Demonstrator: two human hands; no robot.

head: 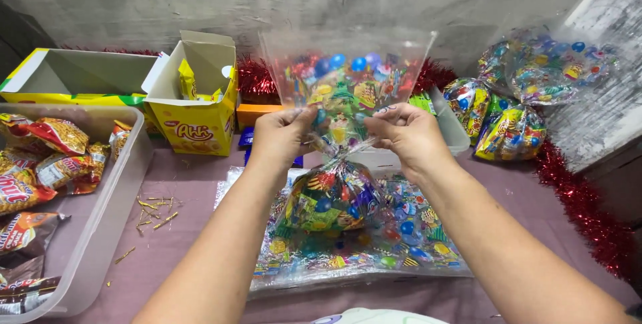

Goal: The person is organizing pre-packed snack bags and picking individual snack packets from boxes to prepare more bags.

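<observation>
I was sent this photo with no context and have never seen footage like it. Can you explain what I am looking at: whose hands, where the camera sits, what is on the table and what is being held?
No machine here: the camera sits on a person's head and looks down, so the two bare arms are the wearer's own. The left hand and right hand pinch the neck of a clear printed party bag filled with small packets; its open top fans out above the fingers. Below it lies a stack of flat empty bags on a mauve tablecloth. To the left stands a clear plastic tub of snack packets, behind it open yellow cartons. Filled bags pile up at the right, beside red tinsel.
</observation>
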